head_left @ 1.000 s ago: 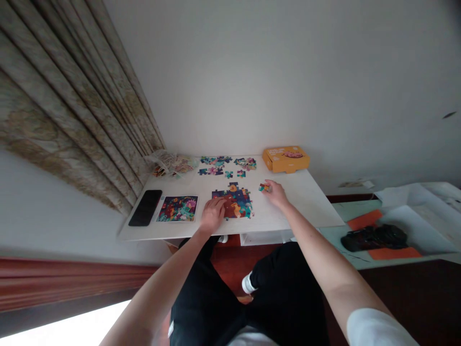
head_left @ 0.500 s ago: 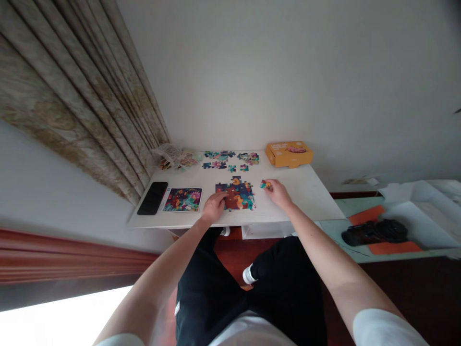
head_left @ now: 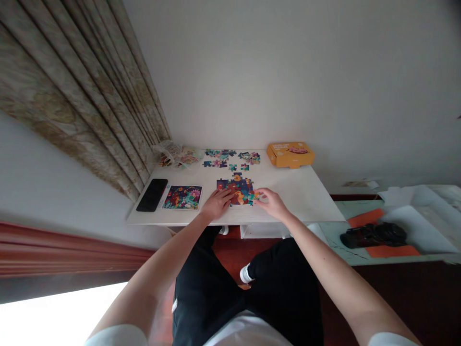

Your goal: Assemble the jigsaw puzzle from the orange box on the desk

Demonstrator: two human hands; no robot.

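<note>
Desk (head_left: 306, 194) layout, seen from beside the person:

- Joined puzzle patch (head_left: 236, 187) sits mid-desk, towards the near edge, within both hands' reach.
- Left hand (head_left: 216, 203) lies palm down with fingers spread flat over the patch's left edge. It grips nothing. Probably it pins the patch so it doesn't slide when pushed from the other side.
- Right hand (head_left: 272, 203) is at the patch's right edge, fingers drawn into a pinch on a small puzzle piece (head_left: 256, 195). The piece touches the patch edge or sits just beside it; too small to tell if it's seated.
- Both forearms come in over the near edge and converge on the patch. Wrists are low, elbows off the desk.
- Loose pieces (head_left: 225, 158) are spread along the far edge, picture side up as far as I can see, likely so they can be scanned.
- Picture card (head_left: 182, 197) lies flat just left of the patch, presumably as a reference.
- Phone (head_left: 152, 194) is by the near-left corner, orange box (head_left: 290, 154) at the far-right corner, plastic bag (head_left: 173, 154) at the far-left corner. All three are well apart from the hands.
</note>
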